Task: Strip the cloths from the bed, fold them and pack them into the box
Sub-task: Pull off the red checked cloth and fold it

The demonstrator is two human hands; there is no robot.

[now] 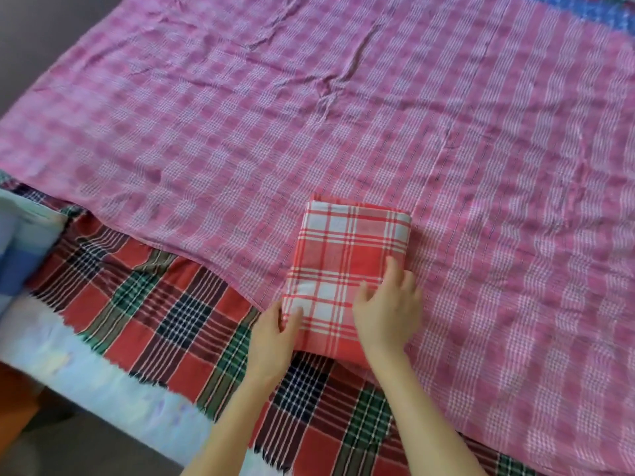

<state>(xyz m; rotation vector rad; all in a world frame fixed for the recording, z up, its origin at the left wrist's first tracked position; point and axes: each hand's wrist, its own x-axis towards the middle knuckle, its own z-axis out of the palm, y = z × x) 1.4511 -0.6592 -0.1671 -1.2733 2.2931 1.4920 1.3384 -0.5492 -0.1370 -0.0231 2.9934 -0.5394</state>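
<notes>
Head view is showing a folded red-and-white plaid cloth (347, 269) lying as a thick, neat rectangle on the bed. Its long axis is running away from the person, with the far end leaning slightly to the right. Its short edges are facing near and far.

Most of the folded cloth is resting on a wide pink checked cloth (309, 115), which is spreading flat with a few creases beneath it and away to its left, right and far sides. The folded cloth's near end is overhanging a red, green and navy plaid cloth (171, 321), which is showing to its near left. Beyond that plaid cloth, further left of the folded cloth, a pale mattress edge (86, 365) is showing. A blue patterned cloth (598, 10) is peeking out far to the upper right of the folded cloth.

The left hand (271, 341) is gripping the folded cloth's near-left corner, thumb lying on top and fingers curling at the edge. The right hand (388, 310) is resting on the folded cloth's near-right part, fingers loosely spread and pressing down, grasping nothing.
</notes>
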